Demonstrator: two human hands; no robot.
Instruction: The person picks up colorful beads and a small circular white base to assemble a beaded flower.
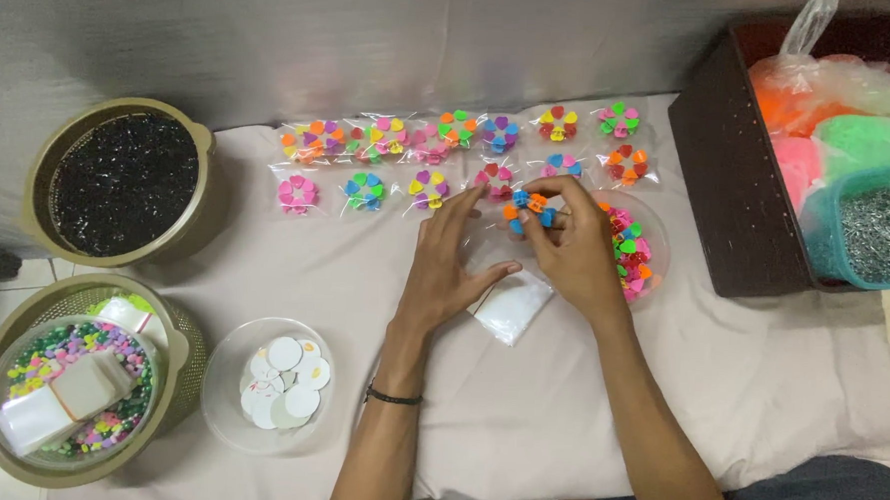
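Both hands meet near the middle of the cloth-covered surface [578, 406], just below two rows of bagged clip sets [449, 155] that run along its far edge by the wall. The right hand [575, 251] pinches a small cluster of orange and blue clips [527, 209] between narrow fingers, and the left hand [449, 265] has its fingers spread, the tips touching or nearly touching the same cluster; whether it grips I cannot tell. Under the hands lies a clear bag [512, 308], and just right of the right hand a shallow dish of loose coloured clips [635, 258] sits close to a dark brown box [713, 182] that closes off the right edge. At the left, a bowl of black bits [123, 181] overhangs the surface's edge, with a basket of mixed beads [69, 394] below it and a clear dish of white discs [279, 383] beside that. Open cloth lies in front of the wrists and to the lower right
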